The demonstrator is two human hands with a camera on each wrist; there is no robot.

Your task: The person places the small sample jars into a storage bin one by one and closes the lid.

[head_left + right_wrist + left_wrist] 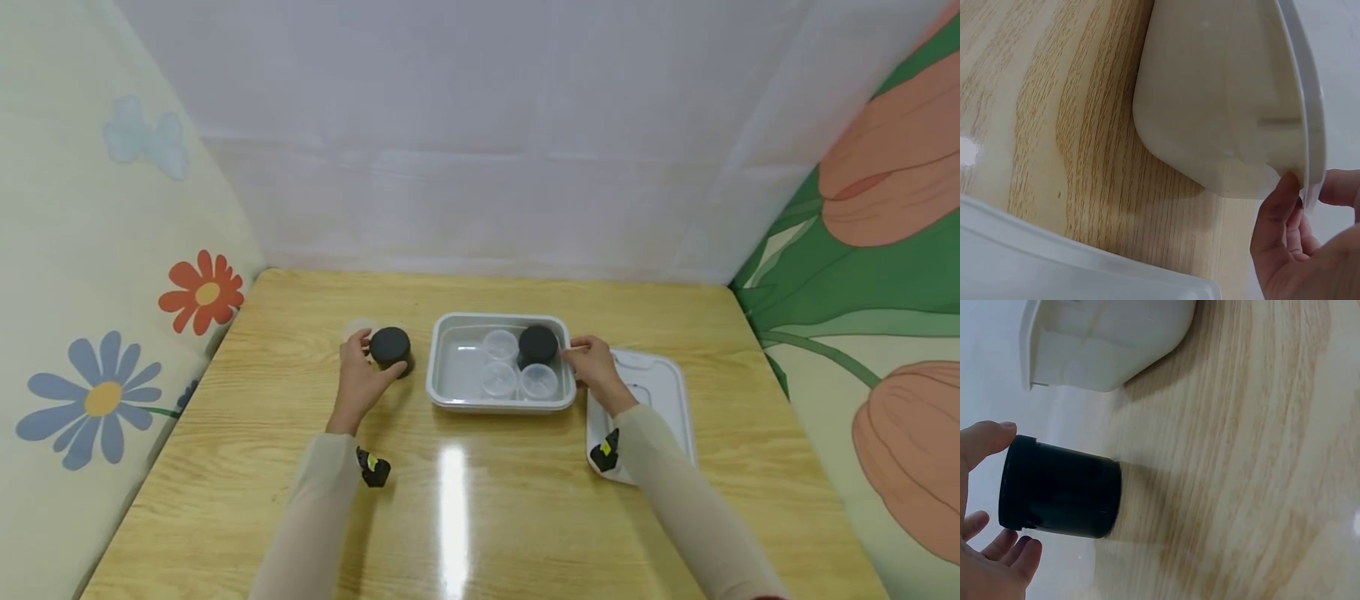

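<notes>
In the head view, my left hand (356,383) is at a black lidded jar (390,343) that stands upright on the table, left of a white container. The left wrist view has the thumb on one edge of the jar (1063,487) and the fingers at the other. My right hand (596,371) pinches the right rim of the white container (468,404), as the right wrist view confirms. Inside this container, on its right side, sit another black-topped jar (537,343) and three clear round cups, one being the front-right cup (539,382).
A white rectangular lid (671,392) lies flat on the table to the right, partly under my right forearm. Behind my left hand is a pale round disc (360,327). White cloth (480,167) hangs along the back of the wooden table (517,517).
</notes>
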